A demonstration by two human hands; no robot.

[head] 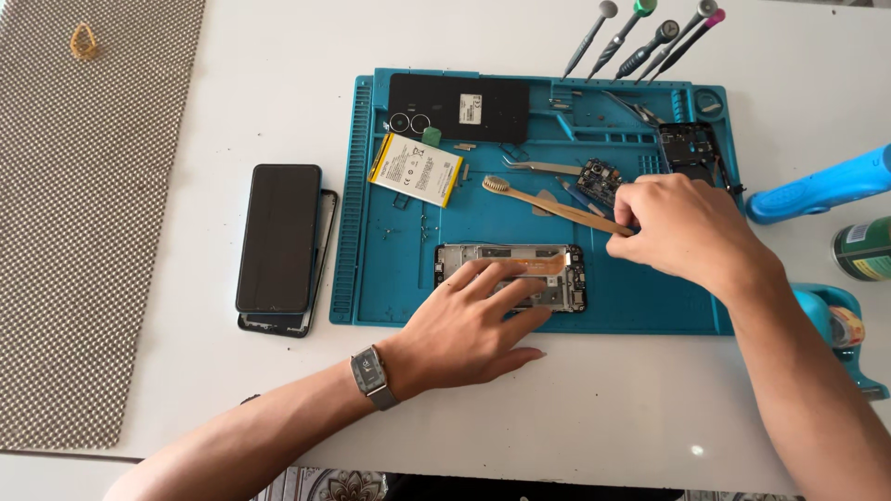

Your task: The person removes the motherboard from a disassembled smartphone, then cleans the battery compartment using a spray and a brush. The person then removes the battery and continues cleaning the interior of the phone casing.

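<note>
In the head view, a teal repair mat [371, 278] is lying across the middle of a white table [278, 83]. At the mat's upper left a black phone back cover [459, 107] is carrying a small pale rectangular label, and just below it a flat battery [415, 170], white with yellow edges and dark print, is sitting slightly tilted. At the right edge of the frame a green can [863, 249] is showing a pale label band. The opened phone frame [509, 276] is lying near the mat's lower middle, its long axis running left to right across the frame. The left hand [469, 325], with a wristwatch [373, 378] on the wrist, is pressing flat on that frame, its fingers spread wide and pointing toward the upper right. The right hand [691, 232] is curling its fingers narrowly around the end of a wooden-handled brush [548, 198], whose bristle head is pointing to the upper left. Tweezers [543, 168] and a small circuit board [600, 180] are lying just above the brush, and a dark camera-side frame piece [691, 148] is sitting near the mat's upper right. Screwdrivers [650, 37] are standing along the top edge. A dark phone screen [278, 237] is resting left of the mat, beside a grey woven mat [74, 232].
</note>
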